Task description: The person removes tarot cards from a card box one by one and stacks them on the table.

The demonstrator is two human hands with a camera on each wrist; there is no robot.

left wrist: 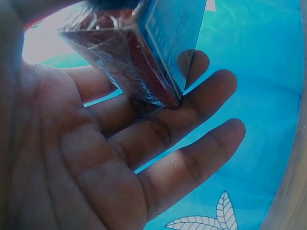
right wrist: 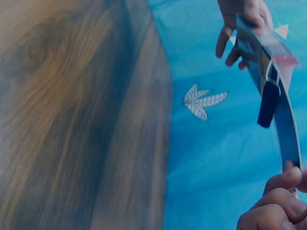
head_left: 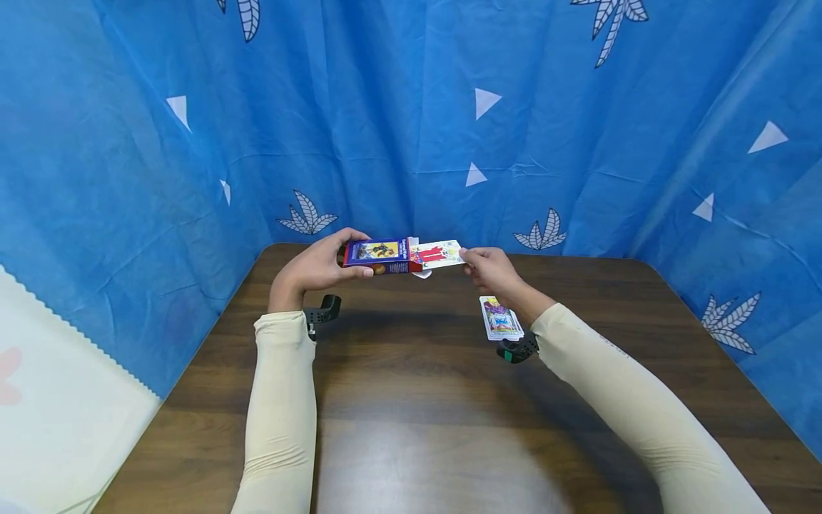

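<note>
My left hand [head_left: 313, 268] grips a dark blue and red card box [head_left: 379, 251] from its left end, thumb on the near side. In the left wrist view the lower fingers [left wrist: 187, 167] stretch out past the box's end. A tarot-like card [head_left: 443, 255] with a red figure sticks out of the box's open right end. My right hand [head_left: 493, 271] pinches that card's outer end between thumb and fingers; whether it is one card or several I cannot tell. The right wrist view shows the card [right wrist: 289, 129] slightly bent between box and fingers. Both are held above the table.
A small stack of picture cards [head_left: 501, 319] lies on the brown wooden table [head_left: 398, 400], below my right wrist. Black wrist mounts [head_left: 517, 348] sit under both wrists. A blue patterned curtain [head_left: 385, 128] hangs behind the table's far edge and along its sides.
</note>
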